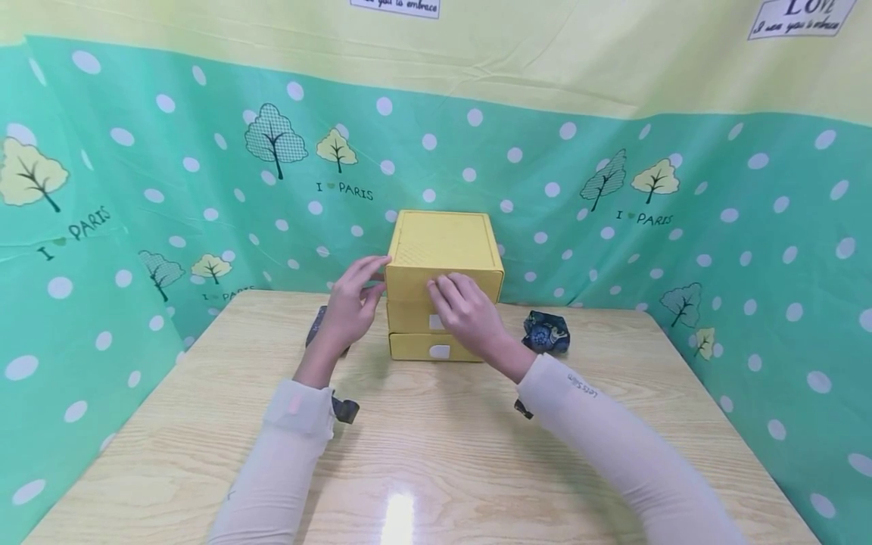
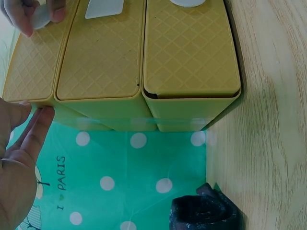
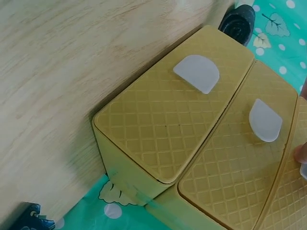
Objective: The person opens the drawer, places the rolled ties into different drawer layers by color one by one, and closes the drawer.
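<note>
Yellow drawer unit (image 1: 446, 238) upright on the table (image 1: 204, 424), its depth running straight back; right hand (image 1: 466, 310) nearer the white tab (image 2: 41, 17) of the top drawer (image 1: 409, 286), pinching it between fingertips; left hand (image 1: 350, 299), fingers extended, touching the unit's left side near its upper front edge

The yellow three-tier drawer box (image 1: 446, 238) looks plastic to me, its drawer fronts (image 2: 103, 57) textured in a satin diamond grid, the rounded white plastic tabs (image 3: 199, 72) smooth. Clear tape (image 2: 139, 124) has a slight sheen. The pale wood-grain counter (image 1: 422, 431) throws a glossy glare; the green-and-yellow dotted curtain (image 1: 470, 144) is soft, creased, matt cloth.
</note>
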`<act>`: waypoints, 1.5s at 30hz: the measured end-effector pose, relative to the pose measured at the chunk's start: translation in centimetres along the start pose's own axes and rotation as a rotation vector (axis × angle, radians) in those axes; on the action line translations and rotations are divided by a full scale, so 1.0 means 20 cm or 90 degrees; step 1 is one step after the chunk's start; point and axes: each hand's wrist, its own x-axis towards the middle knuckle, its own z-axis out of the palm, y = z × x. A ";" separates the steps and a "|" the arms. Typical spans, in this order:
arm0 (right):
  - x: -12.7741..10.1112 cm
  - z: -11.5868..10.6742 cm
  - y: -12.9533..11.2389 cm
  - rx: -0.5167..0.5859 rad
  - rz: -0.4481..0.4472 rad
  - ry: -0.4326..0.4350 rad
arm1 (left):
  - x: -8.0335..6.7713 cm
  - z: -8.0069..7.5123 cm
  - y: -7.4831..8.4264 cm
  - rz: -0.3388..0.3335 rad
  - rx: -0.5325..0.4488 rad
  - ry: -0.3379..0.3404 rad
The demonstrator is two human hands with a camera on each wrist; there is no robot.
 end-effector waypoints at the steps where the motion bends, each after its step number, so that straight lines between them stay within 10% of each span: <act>1: 0.00 0.00 0.00 0.002 -0.002 0.003 | 0.00 0.00 0.00 -0.001 0.000 0.000; 20: -0.11 0.02 -0.12 0.044 -0.020 0.025 | 0.00 0.00 0.00 0.006 0.013 0.001; 45: -0.18 0.08 -0.20 -0.026 -0.035 -0.139 | 0.00 -0.01 0.01 0.008 0.003 0.003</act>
